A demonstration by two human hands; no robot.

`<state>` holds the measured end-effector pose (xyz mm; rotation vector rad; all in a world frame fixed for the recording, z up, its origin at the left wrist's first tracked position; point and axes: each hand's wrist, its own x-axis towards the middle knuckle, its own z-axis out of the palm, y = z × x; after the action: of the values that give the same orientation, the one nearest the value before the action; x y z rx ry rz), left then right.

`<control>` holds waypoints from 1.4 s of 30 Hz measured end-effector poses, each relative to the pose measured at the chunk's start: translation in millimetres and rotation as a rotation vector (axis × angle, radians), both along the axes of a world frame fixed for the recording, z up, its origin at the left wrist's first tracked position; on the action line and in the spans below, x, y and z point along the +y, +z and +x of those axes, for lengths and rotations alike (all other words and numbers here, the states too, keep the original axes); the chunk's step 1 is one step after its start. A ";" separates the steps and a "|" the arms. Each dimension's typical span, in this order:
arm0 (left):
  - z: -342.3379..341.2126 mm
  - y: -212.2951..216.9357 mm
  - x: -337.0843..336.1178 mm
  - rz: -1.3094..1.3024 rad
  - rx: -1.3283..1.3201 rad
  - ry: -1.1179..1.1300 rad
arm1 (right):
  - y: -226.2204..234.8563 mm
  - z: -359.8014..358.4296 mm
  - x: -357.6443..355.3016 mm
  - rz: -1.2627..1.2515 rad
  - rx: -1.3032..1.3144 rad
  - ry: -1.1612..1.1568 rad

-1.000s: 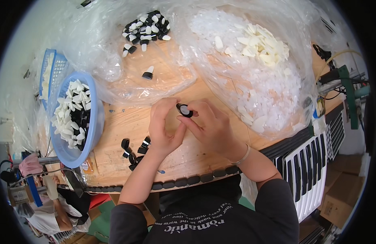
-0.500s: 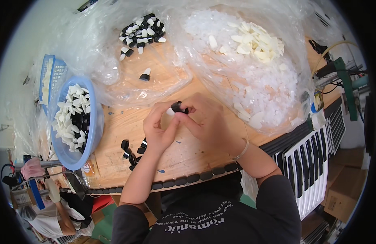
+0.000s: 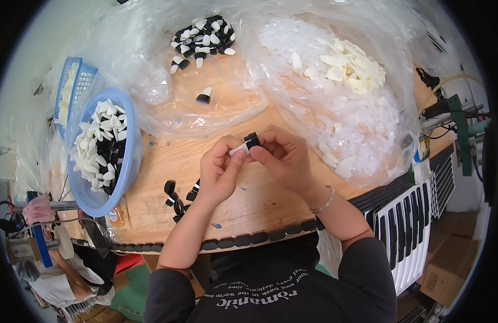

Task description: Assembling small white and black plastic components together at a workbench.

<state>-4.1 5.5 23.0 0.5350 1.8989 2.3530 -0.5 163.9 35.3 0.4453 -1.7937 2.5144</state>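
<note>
Above the middle of the table my two hands meet at one small part. My left hand (image 3: 219, 173) pinches its white tongue-shaped piece (image 3: 239, 150) between thumb and fingers. My right hand (image 3: 285, 160) has its fingertips closed on the black cap (image 3: 251, 140) at the other end. The white piece points down and left from the cap; how deep it sits inside cannot be made out. A similar black-and-white part (image 3: 204, 96) lies alone beyond my hands. Left of my left wrist are several loose black caps (image 3: 170, 187).
A blue basin (image 3: 131, 156) of white pieces and black caps stands left, beside a blue basket (image 3: 87, 81). Finished-looking black-and-white parts (image 3: 203, 37) are heaped at the back. Clear plastic sheeting (image 3: 292, 102) holds cream pieces (image 3: 356, 67). A person (image 3: 66, 280) is at lower left.
The black cap has been turned more upright, and more of the white piece shows. My right hand has come steady from a blur. The whole view has shifted slightly.
</note>
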 end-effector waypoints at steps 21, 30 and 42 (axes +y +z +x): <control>-10.2 11.0 -0.3 -0.731 0.877 0.362 | -5.1 -4.1 3.5 0.515 0.317 -0.235; -12.5 7.0 -8.4 -0.408 0.580 0.402 | 8.4 -59.6 88.5 1.091 0.127 -0.392; -14.5 4.0 -11.9 -0.269 0.499 0.254 | -27.1 -76.2 111.9 1.488 0.152 -0.379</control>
<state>-18.6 -6.4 27.1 0.9761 2.5863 2.1870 -76.6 275.8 8.2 0.1974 -2.9084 0.5335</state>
